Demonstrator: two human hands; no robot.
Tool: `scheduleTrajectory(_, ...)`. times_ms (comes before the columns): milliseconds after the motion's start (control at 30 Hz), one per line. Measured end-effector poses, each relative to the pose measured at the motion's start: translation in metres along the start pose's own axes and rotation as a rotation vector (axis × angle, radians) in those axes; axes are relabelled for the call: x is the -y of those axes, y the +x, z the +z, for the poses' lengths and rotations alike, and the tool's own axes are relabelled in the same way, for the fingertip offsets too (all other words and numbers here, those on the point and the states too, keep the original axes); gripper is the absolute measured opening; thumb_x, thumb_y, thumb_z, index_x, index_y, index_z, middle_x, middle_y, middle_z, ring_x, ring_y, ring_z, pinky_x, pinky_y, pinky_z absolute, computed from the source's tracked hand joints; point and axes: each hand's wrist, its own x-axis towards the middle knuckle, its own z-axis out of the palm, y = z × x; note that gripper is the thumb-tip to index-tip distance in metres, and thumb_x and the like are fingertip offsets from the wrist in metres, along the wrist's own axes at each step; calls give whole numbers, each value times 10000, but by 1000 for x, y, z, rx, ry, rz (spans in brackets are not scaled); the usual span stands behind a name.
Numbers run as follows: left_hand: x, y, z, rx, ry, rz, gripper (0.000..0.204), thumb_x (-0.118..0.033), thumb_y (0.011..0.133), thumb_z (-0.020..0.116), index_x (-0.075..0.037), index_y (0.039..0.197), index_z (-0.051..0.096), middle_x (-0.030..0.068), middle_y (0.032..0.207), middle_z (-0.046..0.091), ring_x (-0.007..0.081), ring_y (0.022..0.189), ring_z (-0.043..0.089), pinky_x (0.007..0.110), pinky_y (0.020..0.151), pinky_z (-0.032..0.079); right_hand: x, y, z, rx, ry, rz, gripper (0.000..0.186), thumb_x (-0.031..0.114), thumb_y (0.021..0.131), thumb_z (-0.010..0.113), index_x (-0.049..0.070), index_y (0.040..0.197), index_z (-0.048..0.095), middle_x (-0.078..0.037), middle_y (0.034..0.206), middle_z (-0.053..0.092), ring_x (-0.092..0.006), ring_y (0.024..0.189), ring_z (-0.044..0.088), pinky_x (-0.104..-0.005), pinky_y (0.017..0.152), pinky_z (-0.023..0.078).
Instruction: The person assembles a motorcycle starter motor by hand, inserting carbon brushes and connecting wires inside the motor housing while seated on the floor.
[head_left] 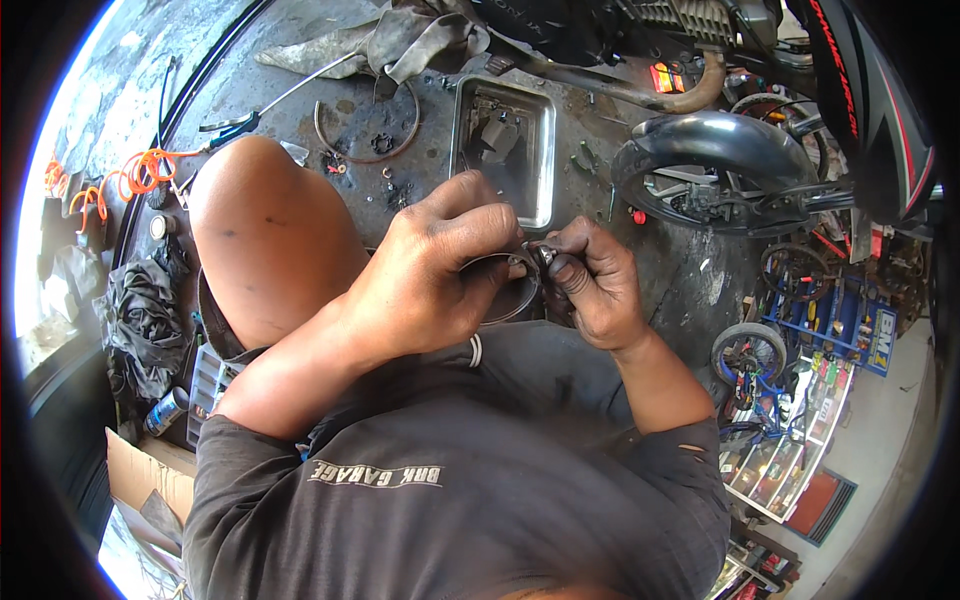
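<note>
In front of my chest both hands work close together. A thin dark loop, like a cable or thin band point(534, 291), curves between them. My left hand point(445, 255) is closed, with its fingers and thumb pinching part of this loop. Beside it, my right hand point(600, 285) grips a small shiny metal fitting point(546, 255) between thumb and fingers. How the fitting joins the loop is hidden by the fingers. Just beyond the hands, a rectangular metal tray point(548, 160) lies on the stained floor with dark parts inside.
A motorcycle wheel with a black fender point(725, 145) stands at the right. Pliers point(585, 158) and a curved hose point(350, 157) lie on the floor. A grey cloth point(420, 45) is at the back. An orange coiled air hose point(145, 172) runs at the left.
</note>
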Motion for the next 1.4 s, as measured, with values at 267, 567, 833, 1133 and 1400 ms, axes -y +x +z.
scheduleTrajectory(267, 10, 3, 4, -80, -145, -157, 243, 19, 803, 743, -6, 989, 589, 131, 904, 610, 283, 843, 646, 371, 756, 523, 10, 20, -18, -75, 420, 167, 92, 146, 1025, 617, 61, 1030, 584, 55, 761, 524, -17, 574, 399, -222, 501, 326)
scheduleTrajectory(567, 9, 4, 10, -46, -1027, -607, 280, -280, 951, 632, -41, 1082, 571, 52, 954, 617, 113, 873, 587, 258, 769, 464, 26, 13, 1, -156, -148, -243, 224, 59, 944, 711, 7, 1159, 677, -40, 989, 696, -105, 958, 652, -257, 830, 507)
scheduleTrajectory(833, 10, -2, 13, 45, -1174, -535, 391, -364, 989, 565, -29, 1184, 515, 92, 1054, 628, 136, 976, 613, 295, 870, 496, 0, 8, 1, -237, 27, -218, 99, 71, 953, 704, 20, 1037, 710, -28, 929, 691, -96, 858, 616, -261, 783, 480)
scheduleTrajectory(1133, -9, 2, 12, 192, -875, -295, 931, -2, 746, 839, 20, 1525, 329, 109, 1345, 569, 181, 1283, 523, 353, 1103, 417, -2, 7, -3, -231, 318, -248, 137, 117, 958, 713, 15, 1037, 668, -22, 863, 631, -65, 674, 520, -227, 565, 398)
scheduleTrajectory(1400, -7, 2, 10, 209, -835, -289, 1007, -65, 702, 863, 37, 1541, 316, 139, 1418, 548, 207, 1332, 518, 353, 1140, 381, 0, 6, -1, -250, 237, -286, 166, 130, 960, 713, 5, 1065, 680, -19, 924, 616, -66, 699, 520, -225, 574, 391)
